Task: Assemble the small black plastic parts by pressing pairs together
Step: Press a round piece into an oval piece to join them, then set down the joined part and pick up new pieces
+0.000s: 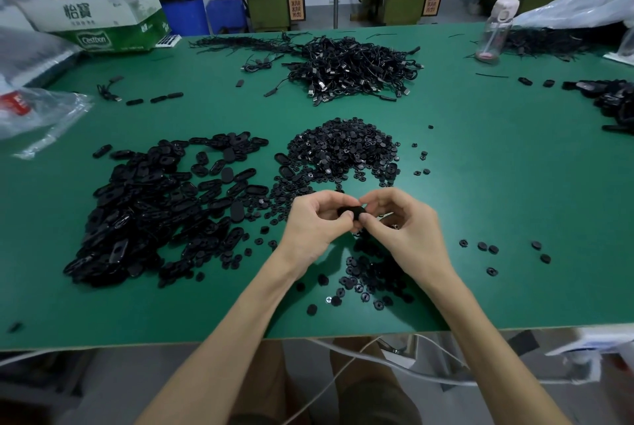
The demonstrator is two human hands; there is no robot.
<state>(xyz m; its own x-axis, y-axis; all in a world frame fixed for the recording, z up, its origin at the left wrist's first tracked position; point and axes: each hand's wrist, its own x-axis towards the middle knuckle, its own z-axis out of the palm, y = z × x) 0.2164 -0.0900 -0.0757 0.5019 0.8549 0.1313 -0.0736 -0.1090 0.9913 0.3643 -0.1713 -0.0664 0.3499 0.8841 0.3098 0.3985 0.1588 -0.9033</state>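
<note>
At the far left of the green table [514, 184] lies a crumpled clear plastic bag [37, 112], and behind it, at the back corner, stands a green and white cardboard box [99, 23]. Further right, a wide heap of flat oval black pieces [154, 208] spreads over the left half of the table. The left hand [315, 225] is raised just above the table near the front middle, its thumb and curled fingers pinching one end of a small black part [351, 211]. Behind the hands is a mound of small round black pieces [343, 147], with more of them scattered under and around the wrists, and further back a tangled pile of black cables [350, 71]. The right hand [401, 222] meets the left, its thumb and fingertips pinching the other end of the same part, so the part is held between both hands, clear of the table. To the right, a few loose round pieces [487, 248] lie well apart, a clear water bottle [494, 30] stands upright at the back, and another dark heap [614, 99] sits at the right edge.
</note>
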